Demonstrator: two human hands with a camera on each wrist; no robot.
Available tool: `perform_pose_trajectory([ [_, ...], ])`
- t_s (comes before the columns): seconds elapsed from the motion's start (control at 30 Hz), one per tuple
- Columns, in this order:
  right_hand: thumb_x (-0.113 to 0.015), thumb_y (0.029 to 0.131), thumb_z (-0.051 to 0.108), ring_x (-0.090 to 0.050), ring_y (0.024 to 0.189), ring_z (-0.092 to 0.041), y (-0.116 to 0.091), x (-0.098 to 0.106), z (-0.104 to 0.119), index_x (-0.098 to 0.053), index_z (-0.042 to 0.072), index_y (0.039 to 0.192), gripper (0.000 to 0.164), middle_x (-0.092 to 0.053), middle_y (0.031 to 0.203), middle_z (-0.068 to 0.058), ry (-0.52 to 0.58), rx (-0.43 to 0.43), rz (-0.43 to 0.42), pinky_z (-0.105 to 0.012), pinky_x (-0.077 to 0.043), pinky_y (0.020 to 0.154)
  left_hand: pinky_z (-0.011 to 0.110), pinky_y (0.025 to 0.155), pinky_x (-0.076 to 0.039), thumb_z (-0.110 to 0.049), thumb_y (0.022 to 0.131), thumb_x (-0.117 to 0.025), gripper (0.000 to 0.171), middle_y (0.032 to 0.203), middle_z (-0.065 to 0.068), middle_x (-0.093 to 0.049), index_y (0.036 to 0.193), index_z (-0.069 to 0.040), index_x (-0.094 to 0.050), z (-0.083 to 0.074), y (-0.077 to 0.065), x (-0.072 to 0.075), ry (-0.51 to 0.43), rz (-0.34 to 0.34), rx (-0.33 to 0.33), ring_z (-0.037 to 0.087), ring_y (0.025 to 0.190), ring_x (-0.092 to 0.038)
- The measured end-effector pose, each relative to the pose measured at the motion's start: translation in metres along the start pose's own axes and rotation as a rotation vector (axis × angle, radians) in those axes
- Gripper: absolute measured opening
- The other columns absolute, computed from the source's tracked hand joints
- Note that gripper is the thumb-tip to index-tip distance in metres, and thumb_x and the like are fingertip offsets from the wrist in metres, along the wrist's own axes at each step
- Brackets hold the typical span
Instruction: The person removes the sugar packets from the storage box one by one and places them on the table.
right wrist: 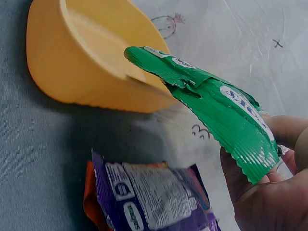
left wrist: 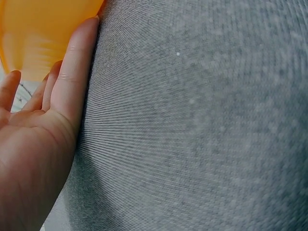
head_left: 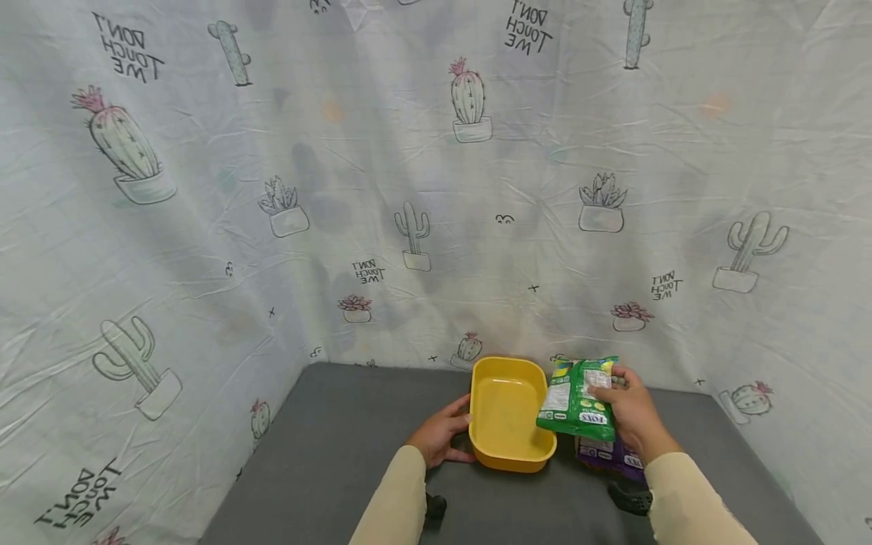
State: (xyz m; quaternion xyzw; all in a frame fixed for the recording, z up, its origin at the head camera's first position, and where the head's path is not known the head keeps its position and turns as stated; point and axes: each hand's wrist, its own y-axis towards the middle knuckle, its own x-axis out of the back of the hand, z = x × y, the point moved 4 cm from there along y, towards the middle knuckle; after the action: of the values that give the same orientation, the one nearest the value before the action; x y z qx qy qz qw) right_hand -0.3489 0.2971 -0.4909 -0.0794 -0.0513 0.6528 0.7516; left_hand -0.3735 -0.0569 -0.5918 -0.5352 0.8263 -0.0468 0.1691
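Note:
A yellow plastic tub (head_left: pixel 507 409) stands on the grey table, its inside bare. My left hand (head_left: pixel 439 435) rests against the tub's left side with fingers extended; in the left wrist view the fingers (left wrist: pixel 74 72) lie along its wall. My right hand (head_left: pixel 633 409) grips a green Fox's snack packet (head_left: pixel 579 401) by its right edge, thumb on its face. The packet is held up off the table, its left end overlapping the tub's right rim in the head view. Below it lies a purple packet (right wrist: pixel 154 197), partly hidden by the green one.
An orange packet (right wrist: pixel 90 192) shows under the purple one. A black strap-like object (head_left: pixel 630 499) lies by the right forearm, and a dark object (head_left: pixel 434 507) by the left sleeve. A cactus-printed white curtain (head_left: pixel 436 189) hangs behind and at both sides of the table (head_left: pixel 327 454).

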Motion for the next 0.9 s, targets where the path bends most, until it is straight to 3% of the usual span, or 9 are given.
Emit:
perform_pose_trajectory([
  [0.2, -0.064, 0.111, 0.007, -0.075, 0.091, -0.021, -0.002, 0.013, -0.002, -0.014, 0.005, 0.167, 0.075, -0.046, 0.137, -0.021, 0.022, -0.014, -0.004, -0.050, -0.066, 0.078, 0.066, 0.084, -0.061, -0.030, 0.110, -0.069, 0.071, 0.166, 0.017, -0.046, 0.172, -0.017, -0.038, -0.001, 0.000, 0.000, -0.007, 0.009, 0.002, 0.040, 0.145, -0.049],
  [0.57, -0.063, 0.112, 0.008, -0.075, 0.090, -0.021, -0.005, 0.034, -0.002, -0.016, 0.006, 0.167, 0.072, -0.045, 0.142, -0.023, 0.024, -0.039, -0.040, -0.050, -0.066, 0.079, 0.067, 0.084, -0.061, -0.031, 0.109, -0.071, 0.071, 0.166, 0.016, -0.047, 0.171, -0.016, -0.040, -0.002, -0.005, -0.001, 0.004, 0.001, -0.006, 0.038, 0.142, -0.053],
  [0.9, -0.064, 0.111, 0.007, -0.075, 0.089, -0.021, -0.010, 0.049, -0.006, -0.022, 0.006, 0.160, 0.064, -0.051, 0.133, -0.018, 0.036, -0.031, -0.055, -0.049, -0.066, 0.079, 0.068, 0.084, -0.061, -0.029, 0.109, -0.070, 0.068, 0.163, 0.017, -0.049, 0.170, -0.017, -0.043, -0.004, -0.004, -0.001, 0.010, -0.015, -0.002, 0.038, 0.140, -0.055],
])
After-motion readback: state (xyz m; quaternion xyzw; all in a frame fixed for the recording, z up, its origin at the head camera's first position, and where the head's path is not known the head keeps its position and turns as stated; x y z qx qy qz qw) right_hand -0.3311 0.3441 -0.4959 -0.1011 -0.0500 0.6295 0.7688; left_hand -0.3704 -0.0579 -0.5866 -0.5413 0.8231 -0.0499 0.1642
